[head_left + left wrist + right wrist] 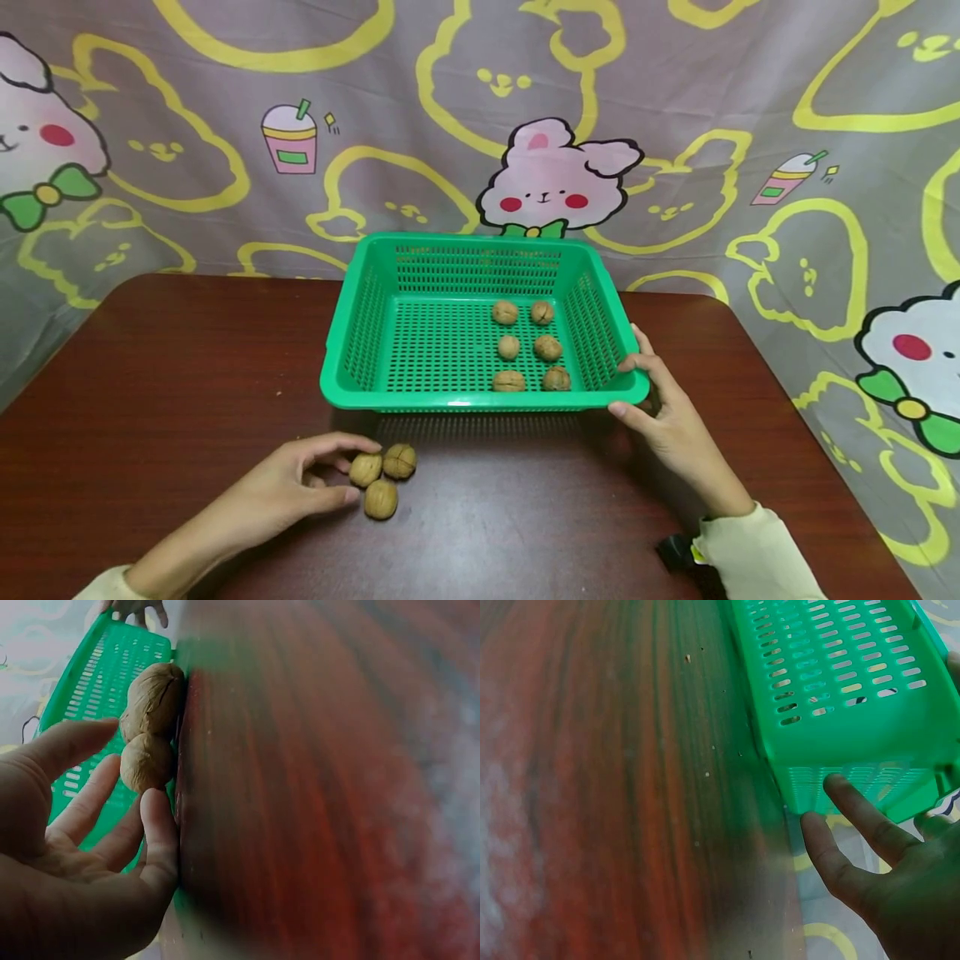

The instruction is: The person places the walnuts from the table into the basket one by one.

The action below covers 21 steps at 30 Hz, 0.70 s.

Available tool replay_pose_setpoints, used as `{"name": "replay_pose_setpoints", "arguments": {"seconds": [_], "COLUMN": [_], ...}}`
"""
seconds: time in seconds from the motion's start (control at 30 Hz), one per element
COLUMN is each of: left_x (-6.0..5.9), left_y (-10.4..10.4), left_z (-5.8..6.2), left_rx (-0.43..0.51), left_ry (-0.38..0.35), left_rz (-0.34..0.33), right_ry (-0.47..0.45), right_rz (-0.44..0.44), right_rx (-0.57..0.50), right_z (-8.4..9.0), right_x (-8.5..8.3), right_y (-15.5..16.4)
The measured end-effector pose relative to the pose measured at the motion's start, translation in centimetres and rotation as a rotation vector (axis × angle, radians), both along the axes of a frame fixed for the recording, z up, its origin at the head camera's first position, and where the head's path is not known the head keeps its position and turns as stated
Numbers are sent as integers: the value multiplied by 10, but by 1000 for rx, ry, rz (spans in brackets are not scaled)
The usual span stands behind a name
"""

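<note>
Three walnuts lie bunched on the table in front of the green basket [480, 402]. My left hand [300, 479] reaches in from the left, fingers spread around the nearest walnut [365, 469]. Its forefinger tip is at the top of that walnut, and the thumb is just below. In the left wrist view, a fingertip meets the walnut [145, 761]. Beside it are a darker walnut [400, 461] and another walnut [381, 499]. My right hand [667, 417] grips the basket's near right corner, forefinger over the rim and thumb against the outside.
Inside the basket, several walnuts [547, 347] sit in two columns on the right side. The brown wooden table [187, 375] carries a few small crumbs. A patterned cloth [420, 108] hangs behind the table. A black item [677, 552] is by the right sleeve.
</note>
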State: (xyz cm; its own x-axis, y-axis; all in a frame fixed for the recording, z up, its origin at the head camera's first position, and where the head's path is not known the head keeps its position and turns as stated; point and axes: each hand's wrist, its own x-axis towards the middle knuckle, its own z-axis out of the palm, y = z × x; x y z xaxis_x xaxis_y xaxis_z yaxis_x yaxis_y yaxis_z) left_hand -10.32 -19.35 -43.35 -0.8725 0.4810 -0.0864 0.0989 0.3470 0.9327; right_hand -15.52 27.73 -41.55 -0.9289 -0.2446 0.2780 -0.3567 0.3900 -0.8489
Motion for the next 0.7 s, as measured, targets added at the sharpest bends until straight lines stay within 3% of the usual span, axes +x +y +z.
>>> {"name": "replay_pose_setpoints", "arguments": {"seconds": [0.23, 0.47, 0.7], "left_x": [-1, 1, 6], "left_y": [9, 5, -7], "left_z": [-1, -2, 9], "left_rx": [-82, -82, -54], "left_ry": [58, 107, 32], "left_rz": [33, 48, 38], "right_ry": [1, 0, 8], "right_rz": [3, 1, 1], "right_rx": [-3, -2, 1], "right_z": [-1, 0, 0], "right_x": [0, -1, -1], "right_y": [0, 0, 1]}}
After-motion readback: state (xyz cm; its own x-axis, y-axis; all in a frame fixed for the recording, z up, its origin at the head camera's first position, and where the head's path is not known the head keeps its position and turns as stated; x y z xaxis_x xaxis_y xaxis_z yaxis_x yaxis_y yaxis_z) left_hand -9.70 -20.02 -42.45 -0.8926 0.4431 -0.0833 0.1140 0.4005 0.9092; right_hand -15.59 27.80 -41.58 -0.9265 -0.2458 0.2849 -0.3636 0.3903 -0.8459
